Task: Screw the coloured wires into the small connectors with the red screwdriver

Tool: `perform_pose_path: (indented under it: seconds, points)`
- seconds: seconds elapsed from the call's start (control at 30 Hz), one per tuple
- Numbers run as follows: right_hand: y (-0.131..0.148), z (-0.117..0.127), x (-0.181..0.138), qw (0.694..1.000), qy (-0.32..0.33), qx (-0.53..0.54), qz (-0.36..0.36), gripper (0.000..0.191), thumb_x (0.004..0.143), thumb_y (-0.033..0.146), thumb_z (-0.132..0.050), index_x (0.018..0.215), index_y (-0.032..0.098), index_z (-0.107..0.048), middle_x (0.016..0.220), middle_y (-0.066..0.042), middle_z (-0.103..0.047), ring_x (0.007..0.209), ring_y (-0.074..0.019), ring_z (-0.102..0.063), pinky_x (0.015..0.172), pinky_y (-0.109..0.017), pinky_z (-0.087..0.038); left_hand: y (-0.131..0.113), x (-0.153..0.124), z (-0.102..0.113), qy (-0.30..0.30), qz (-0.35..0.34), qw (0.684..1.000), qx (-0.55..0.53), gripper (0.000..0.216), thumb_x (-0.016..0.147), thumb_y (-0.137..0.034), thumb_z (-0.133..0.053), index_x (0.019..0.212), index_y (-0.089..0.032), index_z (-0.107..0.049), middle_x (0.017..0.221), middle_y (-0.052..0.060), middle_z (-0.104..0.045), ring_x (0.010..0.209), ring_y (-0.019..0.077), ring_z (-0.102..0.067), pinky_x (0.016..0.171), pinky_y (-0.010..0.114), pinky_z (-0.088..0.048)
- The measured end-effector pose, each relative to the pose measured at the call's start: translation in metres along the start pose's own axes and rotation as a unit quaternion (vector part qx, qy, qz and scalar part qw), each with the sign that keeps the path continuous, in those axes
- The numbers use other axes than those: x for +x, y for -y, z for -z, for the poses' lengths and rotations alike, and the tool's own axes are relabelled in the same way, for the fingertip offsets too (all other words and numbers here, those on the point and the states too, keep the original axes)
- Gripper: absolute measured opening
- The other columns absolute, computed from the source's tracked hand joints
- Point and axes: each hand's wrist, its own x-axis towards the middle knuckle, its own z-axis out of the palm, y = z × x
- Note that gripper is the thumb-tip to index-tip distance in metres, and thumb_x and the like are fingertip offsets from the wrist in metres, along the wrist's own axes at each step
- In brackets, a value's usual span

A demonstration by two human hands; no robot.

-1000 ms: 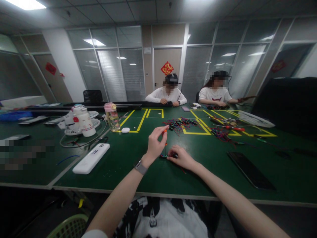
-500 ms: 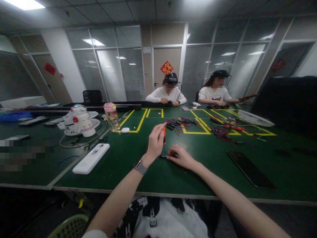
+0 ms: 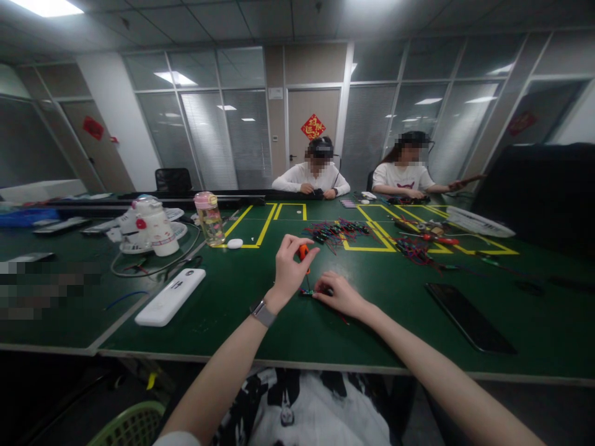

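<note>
My left hand [image 3: 292,265], with a grey watch on its wrist, is closed around the orange handle of a screwdriver [image 3: 304,251]. The screwdriver stands nearly upright, its thin shaft pointing down at a small green circuit board [image 3: 307,292] on the table. Whether the tip sits in a screw is too small to tell. My right hand [image 3: 338,292] rests on the table with its fingertips pinching the board's right end. Thin red wires [image 3: 344,319] stick out below that hand.
A heap of wired boards [image 3: 337,232] lies beyond my hands on the green table [image 3: 260,322]. At left are a white power bank [image 3: 171,297], a pink-lidded bottle [image 3: 209,218] and a white jug [image 3: 160,226]. A black phone [image 3: 469,316] lies right. Two people sit opposite.
The fingers of my left hand have gone from stretched along the screwdriver handle to curled around it, with the thumb now showing at the right. My right hand has stayed on the board.
</note>
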Motion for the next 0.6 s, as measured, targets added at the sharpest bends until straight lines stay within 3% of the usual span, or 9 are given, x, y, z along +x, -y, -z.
perform_pose_path:
  seconds: [0.2, 0.33, 0.6]
  points:
    - [-0.0006, -0.0008, 0.0002, 1.0, -0.004, -0.001, 0.003, 0.009, 0.081, 0.026, -0.065, 0.079, 0.018, -0.063, 0.077, -0.003, -0.06, 0.078, -0.0175, -0.053, 0.071, -0.029, -0.042, -0.0013, -0.0017, 0.0027, 0.046, -0.015, 0.998, -0.034, 0.032, 0.096, -0.024, -0.036, 0.117, -0.021, -0.061, 0.107, 0.007, -0.058, 0.101, 0.0169, -0.057, 0.09, 0.031, -0.046]
    - [0.0014, 0.0, 0.0006, 1.0, -0.003, 0.003, 0.001, 0.008, 0.081, 0.024, -0.066, 0.078, 0.017, -0.063, 0.077, -0.003, -0.06, 0.078, -0.0176, -0.053, 0.07, -0.028, -0.042, 0.002, -0.002, 0.0008, 0.053, -0.015, 0.997, -0.048, 0.034, 0.096, -0.021, -0.036, 0.123, -0.019, -0.057, 0.121, 0.009, -0.061, 0.113, 0.0187, -0.056, 0.098, 0.035, -0.045]
    - [0.0008, -0.0008, 0.0005, 1.0, -0.001, 0.011, -0.001, 0.008, 0.081, 0.024, -0.066, 0.078, 0.017, -0.063, 0.077, -0.003, -0.06, 0.078, -0.0175, -0.053, 0.069, -0.028, -0.042, 0.001, -0.0005, -0.0004, 0.029, -0.023, 0.999, -0.03, 0.02, 0.089, -0.022, -0.055, 0.107, -0.02, -0.064, 0.096, 0.004, -0.066, 0.088, 0.0145, -0.061, 0.082, 0.028, -0.049]
